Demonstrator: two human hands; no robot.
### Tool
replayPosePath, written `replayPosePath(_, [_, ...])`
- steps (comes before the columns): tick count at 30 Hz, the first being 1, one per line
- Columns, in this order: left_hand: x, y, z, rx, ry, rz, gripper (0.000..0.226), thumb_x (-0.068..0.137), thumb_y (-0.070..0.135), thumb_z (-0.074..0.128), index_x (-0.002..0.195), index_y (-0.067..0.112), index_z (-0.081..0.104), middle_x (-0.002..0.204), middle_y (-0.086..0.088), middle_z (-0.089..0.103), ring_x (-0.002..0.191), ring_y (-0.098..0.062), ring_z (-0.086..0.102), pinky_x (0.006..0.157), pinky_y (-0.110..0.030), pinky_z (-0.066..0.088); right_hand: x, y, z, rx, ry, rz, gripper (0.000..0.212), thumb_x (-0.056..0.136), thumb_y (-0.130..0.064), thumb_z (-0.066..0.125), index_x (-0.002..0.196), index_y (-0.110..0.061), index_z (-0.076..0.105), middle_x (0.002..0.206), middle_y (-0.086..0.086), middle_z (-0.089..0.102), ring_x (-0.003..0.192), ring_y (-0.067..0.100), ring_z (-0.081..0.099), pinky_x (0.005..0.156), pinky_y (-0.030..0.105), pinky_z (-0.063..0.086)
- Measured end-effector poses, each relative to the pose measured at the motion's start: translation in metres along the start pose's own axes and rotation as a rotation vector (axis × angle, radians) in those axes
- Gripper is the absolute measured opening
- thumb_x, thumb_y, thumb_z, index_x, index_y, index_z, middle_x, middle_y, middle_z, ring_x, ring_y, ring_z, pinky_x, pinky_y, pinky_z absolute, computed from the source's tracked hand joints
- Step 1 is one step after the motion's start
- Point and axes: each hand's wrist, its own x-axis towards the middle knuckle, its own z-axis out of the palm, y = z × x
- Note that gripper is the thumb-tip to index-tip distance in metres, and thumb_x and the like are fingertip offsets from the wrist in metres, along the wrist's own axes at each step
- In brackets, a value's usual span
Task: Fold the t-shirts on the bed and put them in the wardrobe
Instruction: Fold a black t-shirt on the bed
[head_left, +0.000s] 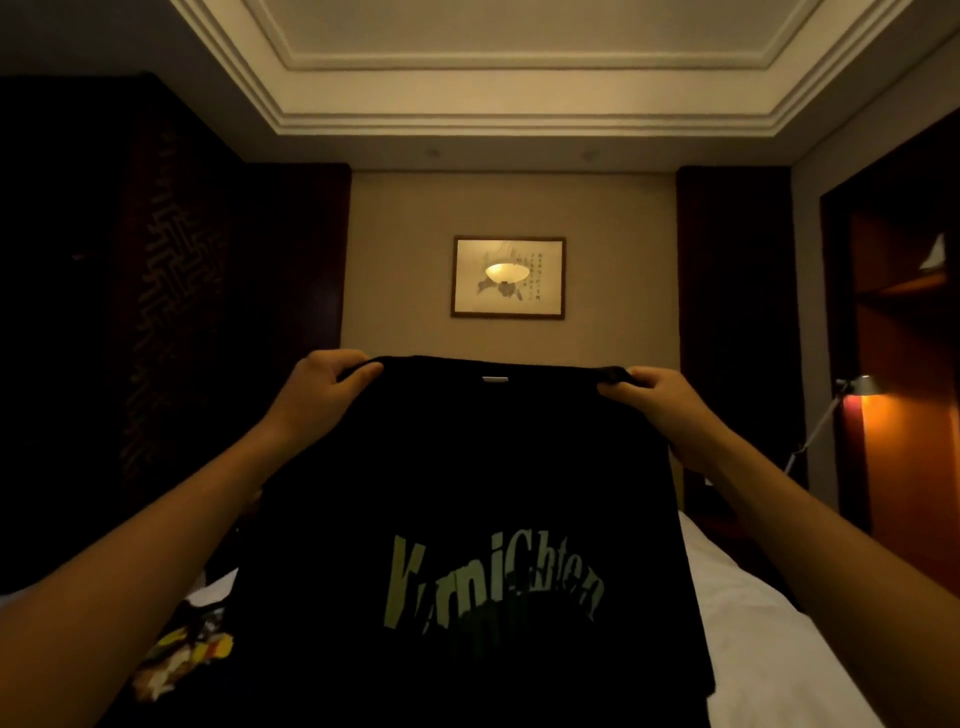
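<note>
Early going, by my reading: the left hand (319, 387) and right hand (657, 397) each pinch a shoulder of a black shirt (467, 467) above the bed (753, 623), unfolded (another shirt (182, 654) waits on the bed).

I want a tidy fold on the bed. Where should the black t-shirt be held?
At the two shoulder corners beside the collar, pinched from above, as the left hand and right hand do: the black t-shirt hangs flat, print facing the person.
</note>
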Motion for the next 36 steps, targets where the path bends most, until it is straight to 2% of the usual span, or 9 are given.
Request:
replayPosePath(4, [0.013,0.014,-0.021,-0.069,-0.122,-0.09,0.019,0.098,0.016,0.056,0.091,0.008,0.072,0.074,-0.013,0.065,0.063,-0.015,0.058,0.061,-0.029,0.043,-0.003,-0.016,-0.003,-0.012,-0.112,0.037,0.022,0.094,-0.024,0.06,0.108,-0.009,0.069,0.082,0.004,0.072,0.067,0.014,0.069,0.058,0.02,0.054])
replayPosePath(8, [0.018,0.029,-0.028,-0.282,-0.192,-0.245,0.018,0.099,0.013,0.053,0.098,0.004,0.068,0.08,-0.008,0.063,0.062,-0.007,0.059,0.056,-0.016,0.046,-0.006,-0.022,-0.009,-0.014,-0.212,0.06,0.03,0.093,-0.037,0.055,0.095,-0.01,0.069,0.072,0.003,0.062,0.058,0.013,0.056,0.052,0.02,0.044])
replayPosePath(12, [0.021,0.042,-0.035,-0.332,-0.268,-0.366,0.02,0.091,0.024,0.064,0.085,0.008,0.073,0.07,-0.003,0.064,0.056,-0.008,0.06,0.052,-0.016,0.046,-0.005,-0.026,-0.013,-0.025,-0.206,0.039,0.036,0.093,-0.04,0.054,0.094,-0.007,0.069,0.072,0.006,0.058,0.059,0.016,0.053,0.054,0.023,0.042])
replayPosePath(15, [0.02,0.052,-0.037,-0.321,-0.331,-0.373,0.023,0.088,0.027,0.066,0.074,0.012,0.077,0.061,-0.001,0.065,0.05,-0.007,0.058,0.046,-0.016,0.044,-0.004,-0.029,-0.011,-0.021,-0.107,0.002,0.033,0.096,-0.033,0.054,0.099,-0.004,0.07,0.079,0.009,0.066,0.066,0.017,0.063,0.059,0.022,0.051])
replayPosePath(17, [0.021,0.055,-0.035,-0.387,-0.203,-0.332,0.021,0.09,0.024,0.065,0.079,0.009,0.075,0.06,-0.004,0.064,0.045,-0.006,0.057,0.042,-0.016,0.043,-0.003,-0.034,-0.009,0.045,-0.042,-0.004,0.032,0.097,-0.029,0.054,0.104,-0.002,0.069,0.087,0.012,0.068,0.073,0.019,0.066,0.066,0.026,0.053])
replayPosePath(21, [0.025,0.06,-0.026,-0.485,0.106,-0.298,0.021,0.095,0.022,0.061,0.097,0.005,0.074,0.076,-0.008,0.07,0.056,-0.011,0.065,0.051,-0.02,0.051,-0.005,-0.049,0.004,0.236,0.097,0.031,0.028,0.1,-0.029,0.052,0.102,-0.005,0.067,0.076,0.006,0.066,0.057,0.012,0.066,0.047,0.022,0.051])
replayPosePath(25, [0.028,0.055,-0.019,-0.269,0.352,-0.19,0.024,0.097,0.032,0.06,0.089,0.015,0.075,0.075,0.0,0.07,0.068,-0.015,0.066,0.063,-0.032,0.053,-0.001,-0.049,0.022,-0.174,0.404,-0.251,0.034,0.101,-0.036,0.05,0.084,-0.011,0.066,0.07,0.002,0.059,0.058,0.011,0.056,0.052,0.025,0.042])
replayPosePath(29, [0.01,0.033,-0.007,0.251,0.509,-0.021,0.043,0.092,0.059,0.048,0.095,0.025,0.074,0.08,0.003,0.072,0.077,-0.023,0.068,0.068,-0.042,0.055,-0.006,-0.022,0.028,-0.72,0.656,-0.395,0.035,0.102,-0.044,0.043,0.084,-0.021,0.062,0.067,-0.006,0.054,0.06,0.012,0.051,0.055,0.027,0.032])
replayPosePath(36, [-0.042,-0.045,0.047,0.57,0.38,0.109,0.051,0.094,0.06,0.042,0.088,0.021,0.073,0.069,-0.007,0.068,0.069,-0.034,0.067,0.058,-0.035,0.045,0.001,0.093,0.039,-1.076,0.676,-0.359,0.045,0.101,-0.051,0.039,0.082,-0.015,0.06,0.079,0.002,0.05,0.074,0.025,0.054,0.059,0.03,0.032])
